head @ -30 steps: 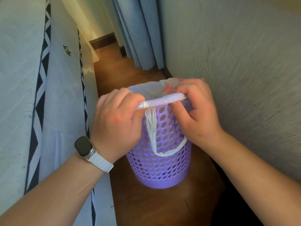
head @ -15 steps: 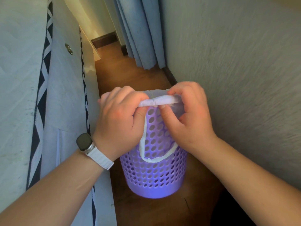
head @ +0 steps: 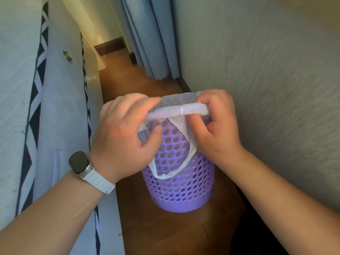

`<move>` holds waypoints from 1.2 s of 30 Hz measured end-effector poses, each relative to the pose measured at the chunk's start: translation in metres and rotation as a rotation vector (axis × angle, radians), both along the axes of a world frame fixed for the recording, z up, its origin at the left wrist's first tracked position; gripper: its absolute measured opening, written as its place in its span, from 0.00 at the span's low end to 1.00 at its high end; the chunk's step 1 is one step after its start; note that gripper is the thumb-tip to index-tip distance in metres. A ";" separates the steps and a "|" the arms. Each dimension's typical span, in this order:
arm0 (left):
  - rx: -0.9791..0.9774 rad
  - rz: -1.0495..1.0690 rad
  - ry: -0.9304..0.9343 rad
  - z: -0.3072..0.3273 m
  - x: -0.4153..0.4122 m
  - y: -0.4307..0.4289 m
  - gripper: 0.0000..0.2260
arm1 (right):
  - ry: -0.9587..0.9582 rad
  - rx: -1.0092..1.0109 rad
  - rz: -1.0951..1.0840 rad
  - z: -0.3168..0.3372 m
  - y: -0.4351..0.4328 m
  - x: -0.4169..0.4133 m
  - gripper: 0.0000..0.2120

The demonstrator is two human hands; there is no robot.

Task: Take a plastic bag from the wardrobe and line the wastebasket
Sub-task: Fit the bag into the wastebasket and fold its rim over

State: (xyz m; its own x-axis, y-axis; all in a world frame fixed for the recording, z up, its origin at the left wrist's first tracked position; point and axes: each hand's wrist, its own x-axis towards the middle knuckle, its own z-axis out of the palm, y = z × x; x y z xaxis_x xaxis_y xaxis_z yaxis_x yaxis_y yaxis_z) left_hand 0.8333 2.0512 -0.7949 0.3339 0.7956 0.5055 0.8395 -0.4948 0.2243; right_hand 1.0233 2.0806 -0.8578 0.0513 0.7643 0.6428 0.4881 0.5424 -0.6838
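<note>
A purple perforated wastebasket (head: pixel 181 188) stands on the wooden floor between a bed and a wall. A thin white plastic bag (head: pixel 179 110) lies over its rim, with the near edge rolled into a band. My left hand (head: pixel 125 137) grips the left end of that rolled edge, thumb pressing the film against the basket's side. At the right end, my right hand (head: pixel 216 126) pinches the roll. A bag handle loop (head: pixel 172 173) hangs down the front of the basket. The inside of the basket is hidden.
A mattress with a black and white zigzag border (head: pixel 42 126) rises close on the left. A textured wall (head: pixel 276 89) runs along the right. Blue curtains (head: pixel 147 37) hang behind. The wooden floor (head: pixel 165 232) forms a narrow strip.
The basket now sits lower and nearer. My hands have spread apart along the rolled bag edge, and the left thumb has moved down onto the film at the basket's side.
</note>
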 end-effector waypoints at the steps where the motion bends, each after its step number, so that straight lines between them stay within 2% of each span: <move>1: 0.004 -0.004 0.023 0.000 0.004 -0.003 0.17 | -0.014 0.004 -0.020 0.002 -0.001 -0.003 0.07; 7: -0.022 0.060 0.027 -0.003 0.017 -0.008 0.13 | -0.065 -0.021 -0.051 0.007 -0.015 -0.024 0.09; 13: -0.063 0.120 0.047 -0.005 0.000 0.003 0.09 | -0.079 -0.028 0.092 0.012 -0.016 -0.018 0.13; 19: -0.069 0.099 0.032 -0.004 -0.009 0.008 0.09 | -0.095 -0.102 0.121 0.003 0.005 0.005 0.19; 25: -0.083 0.011 0.045 -0.002 -0.004 0.006 0.10 | -0.018 -0.065 0.054 -0.001 0.002 0.001 0.10; 29: -0.067 -0.003 0.066 0.000 0.005 -0.002 0.17 | -0.070 -0.024 -0.044 0.001 -0.005 -0.006 0.08; 36: -0.091 0.033 0.004 -0.002 0.012 -0.003 0.12 | -0.098 -0.055 -0.098 0.010 -0.019 -0.024 0.09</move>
